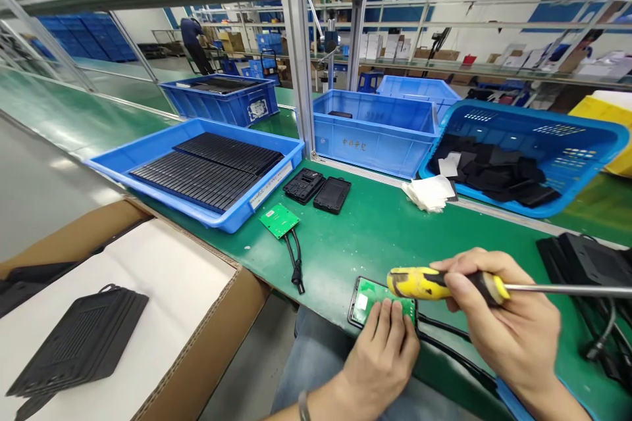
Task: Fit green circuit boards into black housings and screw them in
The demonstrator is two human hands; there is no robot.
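Pressing fingertips down on a green circuit board [371, 299] in its black case, left hand [382, 355] pins it at the worktop [375, 230] near edge. Right hand [503, 316] just right of board, clenched around yellow-black screwdriver [447, 283], shaft pointing right. Second board [279, 220] lies well left; blue tray [197, 174] beyond that.

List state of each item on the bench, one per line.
left hand: fingers pressing the case with green board at the bench edge
right hand: closed on the screwdriver, shaft level, pointing right
spare green board: loose on mat, cable attached
two black cases: lying side by side
shallow blue tray: filled with black parts
blue basket: tilted, holding black pieces
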